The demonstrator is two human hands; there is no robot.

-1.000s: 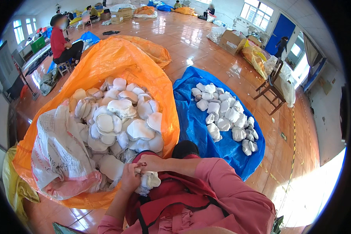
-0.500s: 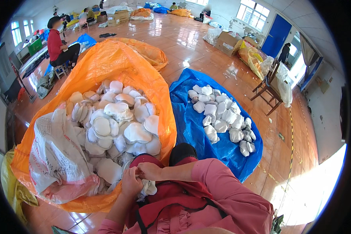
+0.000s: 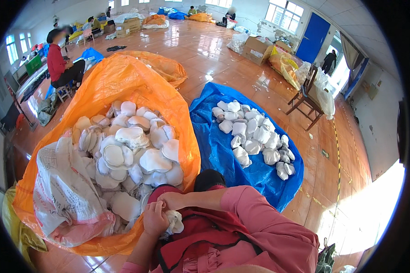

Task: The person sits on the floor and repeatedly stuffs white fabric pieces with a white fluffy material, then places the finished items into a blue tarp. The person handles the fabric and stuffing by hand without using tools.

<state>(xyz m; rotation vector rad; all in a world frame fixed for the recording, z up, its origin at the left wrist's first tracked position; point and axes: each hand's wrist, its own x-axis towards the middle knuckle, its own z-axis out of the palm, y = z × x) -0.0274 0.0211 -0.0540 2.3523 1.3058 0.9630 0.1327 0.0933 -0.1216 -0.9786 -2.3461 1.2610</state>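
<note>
Little has shifted since the earlier frame: both hands stay together over the lap, just in front of the orange sack (image 3: 123, 82). One white pad (image 3: 174, 223) is gripped by the left hand (image 3: 154, 219) and pinched by the right hand (image 3: 172, 199). Step judged: working a single pad. Next, placing on the blue sheet (image 3: 218, 150) is likely called for.
</note>
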